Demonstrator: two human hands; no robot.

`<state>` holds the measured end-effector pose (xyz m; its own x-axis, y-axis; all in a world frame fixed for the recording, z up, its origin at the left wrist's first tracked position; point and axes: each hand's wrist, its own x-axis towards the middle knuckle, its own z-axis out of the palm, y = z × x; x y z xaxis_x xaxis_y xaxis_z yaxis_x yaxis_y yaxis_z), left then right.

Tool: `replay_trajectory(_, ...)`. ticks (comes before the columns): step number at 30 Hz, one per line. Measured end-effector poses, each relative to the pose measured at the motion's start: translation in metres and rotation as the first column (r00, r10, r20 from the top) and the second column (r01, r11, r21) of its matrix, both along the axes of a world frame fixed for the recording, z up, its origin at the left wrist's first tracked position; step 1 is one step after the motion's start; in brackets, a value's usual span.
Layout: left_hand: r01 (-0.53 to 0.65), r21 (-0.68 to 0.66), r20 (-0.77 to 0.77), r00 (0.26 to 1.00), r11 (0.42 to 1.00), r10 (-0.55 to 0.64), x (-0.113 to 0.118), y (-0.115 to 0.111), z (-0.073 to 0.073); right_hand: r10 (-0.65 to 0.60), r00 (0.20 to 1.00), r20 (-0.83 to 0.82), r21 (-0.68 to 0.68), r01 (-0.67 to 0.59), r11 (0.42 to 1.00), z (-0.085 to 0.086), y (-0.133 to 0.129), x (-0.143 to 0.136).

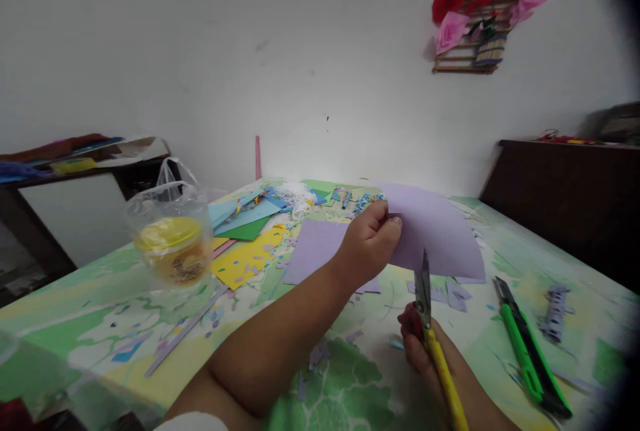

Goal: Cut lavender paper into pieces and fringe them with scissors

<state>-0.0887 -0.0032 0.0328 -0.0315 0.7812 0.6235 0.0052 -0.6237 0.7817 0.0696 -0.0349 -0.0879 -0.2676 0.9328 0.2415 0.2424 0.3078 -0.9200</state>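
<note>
The left hand (371,242) holds a lilac paper sheet (435,234) above the surface (90,311), its grip pinched shut on the sheet's left edge. Just below, the right hand (420,344) is closed around yellow-handled scissors (430,324), whose blades point up at the sheet's lower edge. A green utility knife (525,351) lies to the right.
</note>
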Motion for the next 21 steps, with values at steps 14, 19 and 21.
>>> replay_trajectory(14,-0.098,0.005,0.007,0.995,0.995,0.098,0.0035,-0.0037,-0.0014,0.006,0.999,-0.051,-0.042,-0.008,0.999,-0.0065,-0.0073,-0.0086)
replay_trajectory(19,-0.091,-0.003,0.027,0.996,0.996,0.091,0.0041,-0.0052,-0.0005,0.039,0.999,-0.035,-0.086,-0.041,0.995,-0.0090,-0.0035,-0.0056)
replay_trajectory(21,-0.088,-0.008,0.040,0.995,0.996,0.088,0.0048,-0.0046,-0.0009,0.044,0.999,-0.017,-0.072,-0.045,0.996,-0.0096,-0.0034,-0.0053)
